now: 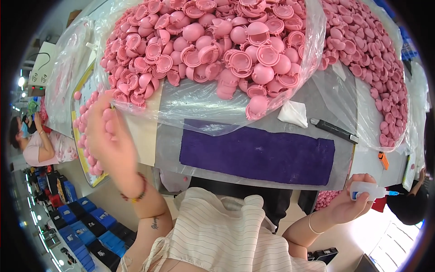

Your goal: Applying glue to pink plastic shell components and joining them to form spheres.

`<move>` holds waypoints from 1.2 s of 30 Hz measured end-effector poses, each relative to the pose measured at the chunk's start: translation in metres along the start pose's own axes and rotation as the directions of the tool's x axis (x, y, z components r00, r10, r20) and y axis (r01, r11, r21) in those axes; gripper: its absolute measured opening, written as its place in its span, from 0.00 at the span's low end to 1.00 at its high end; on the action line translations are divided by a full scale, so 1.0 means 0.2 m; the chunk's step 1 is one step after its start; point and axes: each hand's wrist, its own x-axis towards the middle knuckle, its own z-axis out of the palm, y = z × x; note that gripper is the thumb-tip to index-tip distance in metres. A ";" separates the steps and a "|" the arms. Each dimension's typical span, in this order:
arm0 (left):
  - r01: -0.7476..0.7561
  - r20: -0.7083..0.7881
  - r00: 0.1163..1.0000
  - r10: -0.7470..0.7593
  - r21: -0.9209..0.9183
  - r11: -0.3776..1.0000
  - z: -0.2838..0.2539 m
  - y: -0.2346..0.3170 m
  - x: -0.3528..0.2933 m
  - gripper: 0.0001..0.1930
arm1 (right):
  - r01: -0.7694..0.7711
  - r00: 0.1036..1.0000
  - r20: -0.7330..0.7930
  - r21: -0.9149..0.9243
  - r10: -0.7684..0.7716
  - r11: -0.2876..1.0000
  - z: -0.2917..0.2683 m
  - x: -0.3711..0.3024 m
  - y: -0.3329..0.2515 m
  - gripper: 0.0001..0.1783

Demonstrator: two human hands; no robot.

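Observation:
My left hand (110,140), smeared by motion, is at the far left over a yellow-rimmed tray (100,179) of small pink balls (82,130). Its fingers are too blurred to read, and whether they hold anything does not show. Off the table's right front corner, my right hand (346,207) grips a small whitish squeeze bottle (364,191). The bottle lies on its side, its blue needle tip pointing right. Between my hands, a dark purple cloth (256,156) lies flat along the table's front edge.
Hinged pink ball shells (195,34) are heaped on clear plastic at the back, with another heap (362,45) at right. A crumpled white tissue (292,113) and a black cutter knife (334,130) lie behind the cloth. A co-worker (43,147) sits at left; blue bins (84,231) stand below.

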 end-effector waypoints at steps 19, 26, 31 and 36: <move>0.095 0.408 0.898 0.165 -0.545 0.833 0.22 0.23 -0.11 0.16 | -0.020 0.999 0.034 0.052 0.018 0.998 0.07 -0.08 -0.04 0.20; 0.671 0.632 0.634 0.446 -0.736 0.088 0.19 0.46 -0.30 0.28 | -0.330 0.932 0.300 0.469 0.204 0.819 0.27 -0.12 -0.13 0.28; 0.863 0.721 0.500 0.479 -0.460 -0.210 0.24 0.52 -0.38 0.26 | -0.176 0.973 0.227 0.569 0.053 0.803 0.30 -0.10 -0.13 0.24; 0.865 0.725 0.486 0.488 -0.477 -0.153 0.24 0.49 -0.39 0.24 | 0.151 0.926 0.267 0.392 -0.269 0.908 0.28 -0.06 -0.18 0.34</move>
